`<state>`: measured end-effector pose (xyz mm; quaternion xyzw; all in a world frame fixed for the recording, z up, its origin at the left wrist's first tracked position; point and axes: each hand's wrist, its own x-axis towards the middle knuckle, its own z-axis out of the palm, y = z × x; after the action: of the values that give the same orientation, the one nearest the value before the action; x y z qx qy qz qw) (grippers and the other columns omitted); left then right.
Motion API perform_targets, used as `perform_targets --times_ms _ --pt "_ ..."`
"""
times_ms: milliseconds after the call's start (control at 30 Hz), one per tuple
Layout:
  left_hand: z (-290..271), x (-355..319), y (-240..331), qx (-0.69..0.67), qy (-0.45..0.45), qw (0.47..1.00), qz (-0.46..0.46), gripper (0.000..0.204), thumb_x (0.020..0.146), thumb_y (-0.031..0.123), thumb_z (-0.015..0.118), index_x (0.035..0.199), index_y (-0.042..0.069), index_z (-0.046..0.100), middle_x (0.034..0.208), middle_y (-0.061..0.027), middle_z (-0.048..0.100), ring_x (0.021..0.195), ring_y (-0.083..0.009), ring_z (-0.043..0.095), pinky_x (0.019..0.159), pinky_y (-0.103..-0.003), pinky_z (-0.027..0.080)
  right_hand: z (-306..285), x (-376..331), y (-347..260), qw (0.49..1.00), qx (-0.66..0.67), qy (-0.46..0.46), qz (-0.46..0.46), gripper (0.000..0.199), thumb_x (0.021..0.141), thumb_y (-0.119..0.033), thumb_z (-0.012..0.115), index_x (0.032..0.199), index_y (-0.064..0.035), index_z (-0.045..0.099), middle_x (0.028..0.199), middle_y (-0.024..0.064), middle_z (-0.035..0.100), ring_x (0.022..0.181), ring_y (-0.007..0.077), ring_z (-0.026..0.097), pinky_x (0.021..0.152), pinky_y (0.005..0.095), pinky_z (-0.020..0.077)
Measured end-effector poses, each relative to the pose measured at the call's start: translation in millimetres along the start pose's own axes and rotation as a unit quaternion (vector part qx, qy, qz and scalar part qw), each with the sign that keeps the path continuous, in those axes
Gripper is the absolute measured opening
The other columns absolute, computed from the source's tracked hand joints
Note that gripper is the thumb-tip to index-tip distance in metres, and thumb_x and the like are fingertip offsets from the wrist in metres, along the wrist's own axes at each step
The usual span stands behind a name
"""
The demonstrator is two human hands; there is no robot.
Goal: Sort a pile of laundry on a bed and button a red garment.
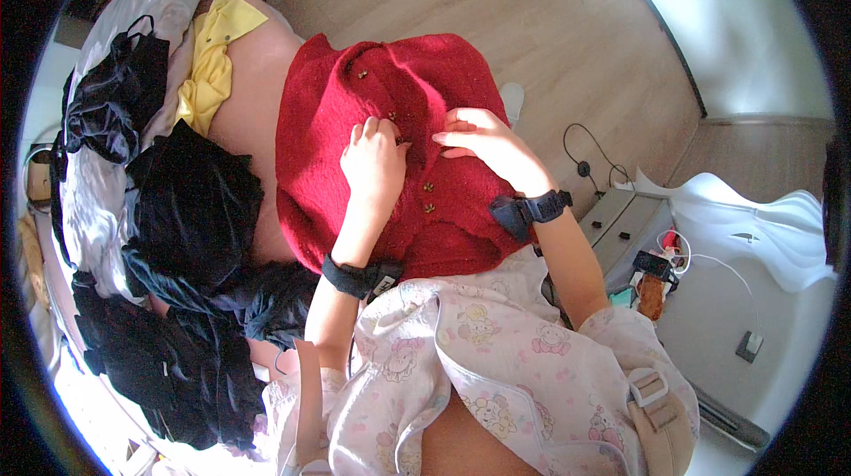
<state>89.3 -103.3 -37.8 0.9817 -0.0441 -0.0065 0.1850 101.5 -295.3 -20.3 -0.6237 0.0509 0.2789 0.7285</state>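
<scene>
A red knitted cardigan [328, 175] lies spread across my lap and the bed edge, with several dark metallic buttons [429, 187] along its front band. My left hand [374, 161] is closed, its fingers curled over the band and gripping the knit close to a button that they partly hide. From the other side of the front opening, my right hand [483, 141] pinches the cardigan's edge, fingertips pressed into the fabric. Both wrists wear black straps. Whether a button sits between the left fingertips cannot be made out.
On the bed [253, 95] to the left lie a yellow garment [213, 64] and several black garments [191, 210]. At the right stands a grey cabinet [634, 219], beside a phone [652, 294] and white cables. A black cord [585, 144] loops over the wooden floor [550, 24].
</scene>
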Motion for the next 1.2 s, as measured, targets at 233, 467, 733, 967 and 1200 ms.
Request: perform_targets --times_ms 233,467,733,967,1200 --pt "-8.7 -0.7 -16.1 -0.278 0.015 0.959 -0.046 0.016 0.072 0.020 0.076 0.082 0.009 0.070 0.074 -0.0083 0.068 0.062 -0.0214 0.064 0.061 -0.031 0.051 4.6 -1.7 -4.1 0.999 -0.051 0.003 -0.006 0.030 0.089 -0.008 0.063 0.114 0.0070 0.057 0.107 0.0100 0.062 0.097 0.0156 0.062 0.082 0.0285 0.0538" --pt "-2.5 -1.0 -23.0 -0.470 -0.068 0.870 -0.131 0.014 0.082 0.008 0.070 0.093 -0.002 0.067 0.076 -0.0070 0.068 0.069 -0.0094 0.064 0.063 -0.023 0.052 13.4 16.9 13.9 0.994 -0.096 0.030 -0.052 0.025 0.089 -0.007 0.062 0.111 0.0041 0.062 0.097 0.0088 0.067 0.084 0.0135 0.064 0.071 0.0259 0.0552" --pt "6.6 -3.5 -22.9 -0.525 -0.053 0.842 -0.113 0.021 0.086 0.004 0.065 0.104 -0.006 0.062 0.086 -0.0110 0.068 0.073 -0.0124 0.065 0.068 -0.024 0.054 20.7 35.7 30.8 0.961 -0.246 0.089 -0.094 0.022 0.088 -0.016 0.065 0.099 0.0039 0.064 0.074 0.0092 0.065 0.065 0.0108 0.060 0.056 0.0268 0.0496" --pt "9.1 -4.7 -23.7 -0.502 -0.038 0.857 -0.110 0.030 0.084 0.006 0.068 0.107 -0.005 0.053 0.085 -0.0121 0.068 0.075 -0.0128 0.064 0.068 -0.024 0.052 22.8 32.5 19.4 0.959 -0.262 0.061 -0.092 0.024 0.089 -0.017 0.065 0.105 0.0016 0.065 0.085 0.0058 0.066 0.068 0.0070 0.056 0.057 0.0245 0.0527" --pt "8.5 -0.4 -25.5 -0.479 -0.066 0.867 -0.118 0.032 0.084 0.004 0.068 0.107 -0.005 0.048 0.084 -0.0120 0.068 0.073 -0.0137 0.064 0.066 -0.025 0.052 20.4 32.9 28.5 0.941 -0.312 0.061 -0.117 0.021 0.084 -0.012 0.069 0.102 -0.0018 0.069 0.080 0.0078 0.070 0.064 0.0082 0.058 0.057 0.0263 0.0484"
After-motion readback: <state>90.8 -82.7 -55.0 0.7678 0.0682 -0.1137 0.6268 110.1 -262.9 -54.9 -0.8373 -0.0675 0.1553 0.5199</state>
